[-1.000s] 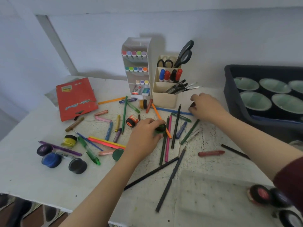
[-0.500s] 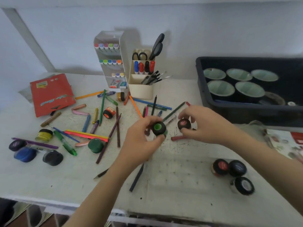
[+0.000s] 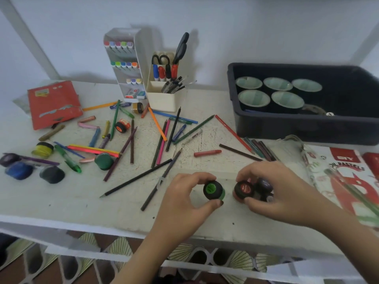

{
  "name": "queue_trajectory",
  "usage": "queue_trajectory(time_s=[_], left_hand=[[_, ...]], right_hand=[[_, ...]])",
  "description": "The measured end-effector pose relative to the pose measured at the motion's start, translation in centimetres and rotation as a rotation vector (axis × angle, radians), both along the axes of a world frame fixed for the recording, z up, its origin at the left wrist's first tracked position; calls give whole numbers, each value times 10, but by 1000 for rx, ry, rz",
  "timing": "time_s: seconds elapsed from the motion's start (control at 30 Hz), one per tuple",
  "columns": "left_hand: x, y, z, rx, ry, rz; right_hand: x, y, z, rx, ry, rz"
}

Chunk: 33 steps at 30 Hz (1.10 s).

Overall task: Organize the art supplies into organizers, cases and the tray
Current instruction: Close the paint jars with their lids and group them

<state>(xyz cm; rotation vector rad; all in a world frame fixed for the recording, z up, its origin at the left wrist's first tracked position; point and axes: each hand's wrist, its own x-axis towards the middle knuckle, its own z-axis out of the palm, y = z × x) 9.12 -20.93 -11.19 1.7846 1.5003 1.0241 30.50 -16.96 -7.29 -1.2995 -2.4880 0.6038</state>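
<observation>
- Far left on the table (image 3: pixel 61 203): a purple pot (image 3: pixel 8 159), a blue pot (image 3: pixel 18 170) and a black pot (image 3: pixel 52 174) close together, with a yellow pot (image 3: pixel 42 149) just behind.
- A red pouch (image 3: pixel 53 103) lies flat at the back left.
- Pencils (image 3: pixel 136 177) and crayons (image 3: pixel 207 153) lie scattered across the middle, with a dark green pot (image 3: pixel 103 161) and an orange pot (image 3: pixel 122 126) among them.
- A marker rack (image 3: pixel 125 64) stands at the wall; just beside it is a cream holder (image 3: pixel 162 99) with scissors (image 3: pixel 180 48) and pens.
- Left hand (image 3: pixel 184 203) – fingers and thumb curled round a green-lid pot (image 3: pixel 213 190), near the front edge.
- Right hand (image 3: pixel 283 193) – thumb and fingers pinch a red-lid pot (image 3: pixel 244 189), which touches a cluster of dark pots (image 3: pixel 264 185) under the palm.
- A black tray (image 3: pixel 307 128) at the back right holds five cups (image 3: pixel 254 98).
- An oil pastels box (image 3: pixel 346 173) lies at the far right.
</observation>
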Motion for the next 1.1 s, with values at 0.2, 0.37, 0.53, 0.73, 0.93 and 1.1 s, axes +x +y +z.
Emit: queue_trajectory(time_s=[0.2,0.37,0.53,0.73,0.93,1.1], left_hand=[[5,-2,-9,-30,3,37],[8,-1,-11,-49,-6,67],[8,-1,-12,-53,1,75],[15,8,-4,-22,49,30],[29,27,-3,10,162,-37],[34,35,-9,57,272,-43]], right_hand=[[15,-10,-10,12,-95,3],[22,-13,-20,42,-140,-18],[22,-17,-34,96,-71,-80],[21,-20,-49,158,54,-191],[20,-26,-60,126,177,-231],[18,-29,-64,122,225,-251]])
